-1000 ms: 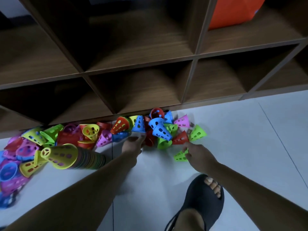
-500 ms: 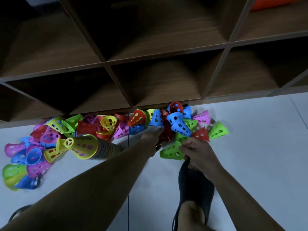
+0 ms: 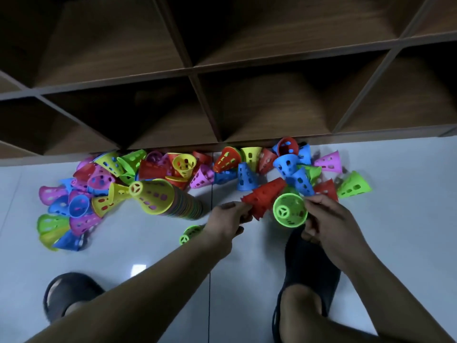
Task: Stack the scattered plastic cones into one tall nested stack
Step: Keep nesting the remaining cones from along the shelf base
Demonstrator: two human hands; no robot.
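My left hand (image 3: pixel 228 220) pinches the rim of a red cone (image 3: pixel 263 198) held above the floor. Right beside it, my right hand (image 3: pixel 326 219) grips a green cone (image 3: pixel 290 212) whose open mouth faces me. A long nested stack (image 3: pixel 170 200) with a yellow cone at its tip lies on its side to the left of my hands. Several loose cones in red, blue, yellow, green and pink (image 3: pixel 247 169) lie scattered along the foot of the shelf. One small green cone (image 3: pixel 189 233) lies partly hidden under my left wrist.
A wooden cubby shelf (image 3: pixel 222 78) fills the upper view, its base edge touching the cone pile. My feet in black sandals (image 3: pixel 309 271) (image 3: pixel 69 295) stand on the white tiled floor (image 3: pixel 395 231). More cones are heaped at the left (image 3: pixel 71 206).
My left hand has lifted a red cone out of the pile. My right hand has raised the green cone and turned its mouth towards me. The view has tilted downwards.
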